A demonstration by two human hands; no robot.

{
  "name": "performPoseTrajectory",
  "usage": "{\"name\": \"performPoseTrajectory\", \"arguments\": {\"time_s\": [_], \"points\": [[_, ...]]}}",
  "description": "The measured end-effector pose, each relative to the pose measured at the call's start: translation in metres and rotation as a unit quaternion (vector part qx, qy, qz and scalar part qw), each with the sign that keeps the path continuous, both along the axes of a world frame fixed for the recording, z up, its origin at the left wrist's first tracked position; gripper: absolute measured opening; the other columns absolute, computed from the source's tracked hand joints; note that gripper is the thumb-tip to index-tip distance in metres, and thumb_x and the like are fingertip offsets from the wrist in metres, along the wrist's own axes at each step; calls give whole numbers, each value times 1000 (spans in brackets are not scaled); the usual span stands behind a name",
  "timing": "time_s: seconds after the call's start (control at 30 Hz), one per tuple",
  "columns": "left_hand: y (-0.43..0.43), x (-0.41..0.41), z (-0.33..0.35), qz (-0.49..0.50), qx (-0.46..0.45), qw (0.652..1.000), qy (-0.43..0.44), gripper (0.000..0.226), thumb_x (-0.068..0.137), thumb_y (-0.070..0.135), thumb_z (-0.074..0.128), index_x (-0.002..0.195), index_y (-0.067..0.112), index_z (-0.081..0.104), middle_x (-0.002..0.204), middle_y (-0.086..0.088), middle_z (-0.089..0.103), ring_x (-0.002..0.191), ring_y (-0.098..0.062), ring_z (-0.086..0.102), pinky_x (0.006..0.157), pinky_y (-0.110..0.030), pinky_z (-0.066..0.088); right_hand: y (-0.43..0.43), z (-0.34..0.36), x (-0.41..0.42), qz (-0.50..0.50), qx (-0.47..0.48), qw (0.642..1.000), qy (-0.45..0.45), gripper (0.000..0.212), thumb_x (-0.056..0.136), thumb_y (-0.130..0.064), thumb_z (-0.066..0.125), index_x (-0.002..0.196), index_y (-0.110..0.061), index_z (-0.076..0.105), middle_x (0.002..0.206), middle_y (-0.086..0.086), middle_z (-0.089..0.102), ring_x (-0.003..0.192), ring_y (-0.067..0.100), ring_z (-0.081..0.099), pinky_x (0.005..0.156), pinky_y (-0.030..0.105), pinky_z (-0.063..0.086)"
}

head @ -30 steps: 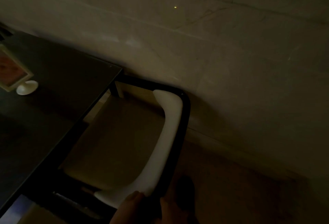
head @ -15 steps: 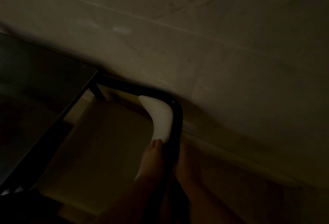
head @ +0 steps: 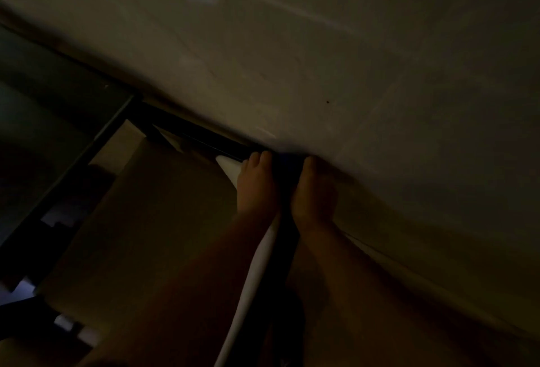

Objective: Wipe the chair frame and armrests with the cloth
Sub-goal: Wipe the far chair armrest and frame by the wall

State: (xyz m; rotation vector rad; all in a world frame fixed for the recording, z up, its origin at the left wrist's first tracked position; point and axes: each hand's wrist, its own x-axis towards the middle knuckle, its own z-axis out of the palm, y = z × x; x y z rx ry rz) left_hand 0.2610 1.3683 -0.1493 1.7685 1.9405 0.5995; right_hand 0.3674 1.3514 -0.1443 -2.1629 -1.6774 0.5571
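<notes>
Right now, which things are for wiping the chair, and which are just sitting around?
For the job:
- left hand and right hand, gripping either side of the chair's corner
- black chair frame
- white armrest
- a dark blue bit between the hands, maybe the cloth; too dim to be sure

Just sitting around:
- dark table
- wall

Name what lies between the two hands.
In the head view, the chair's black frame bar runs between left hand and right hand.

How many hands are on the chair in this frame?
2. The left hand rests on the white armrest; the right hand is on the outer side of the black frame beside it.
</notes>
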Motion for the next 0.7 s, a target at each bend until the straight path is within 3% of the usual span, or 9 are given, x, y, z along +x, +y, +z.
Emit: {"name": "performPoseTrajectory", "arguments": {"time_s": [0.17, 0.3, 0.37, 0.47, 0.6, 0.7], "points": [[31, -13, -20, -96, 54, 992, 65, 41, 86, 21, 64, 125, 15, 51, 109, -12, 59, 97, -33, 54, 79, -45, 47, 14, -28, -8, -29, 53, 998, -18, 53, 81, -19, 69, 129, -2, 52, 123, 25, 62, 107, 41, 63, 82, 47, 55], [42, -17, -27, -168, 103, 975, 106, 45, 83, 19, 61, 126, 10, 51, 114, -17, 59, 98, -37, 56, 80, -46, 47, 13, -35, -8, -94, 63, 992, 55, 37, 79, -15, 71, 113, -4, 63, 109, 21, 69, 98, 38, 66, 76, 37, 49], [41, -12, -28, -174, 92, 974, 114, 46, 83, 20, 62, 127, 13, 51, 117, -14, 60, 99, -35, 56, 82, -45, 48, 13, -35, -4, -108, 53, 989, 85, 35, 81, -13, 70, 114, -1, 65, 111, 23, 69, 101, 39, 65, 81, 40, 50], [33, 11, -21, -161, 64, 978, 117, 44, 87, 30, 60, 128, 18, 51, 125, -8, 58, 108, -32, 53, 88, -45, 45, 7, -33, 11, -123, -17, 985, 122, 35, 86, -13, 66, 116, 5, 64, 116, 27, 66, 107, 42, 62, 86, 45, 48], [-19, 46, -19, -274, 3, 954, 124, 38, 90, 21, 51, 127, 15, 50, 126, -11, 56, 115, -33, 47, 91, -43, 41, -62, -40, 48, -146, -108, 975, 125, 32, 89, -15, 65, 113, 5, 65, 113, 29, 66, 103, 40, 64, 87, 46, 50], [-78, 48, -16, -305, -54, 941, 134, 40, 86, 22, 53, 124, 13, 48, 121, -13, 56, 115, -33, 45, 92, -44, 35, -111, -32, 71, -160, -181, 956, 166, 30, 88, -13, 68, 113, 3, 67, 113, 27, 68, 99, 30, 64, 87, 40, 50]]}}
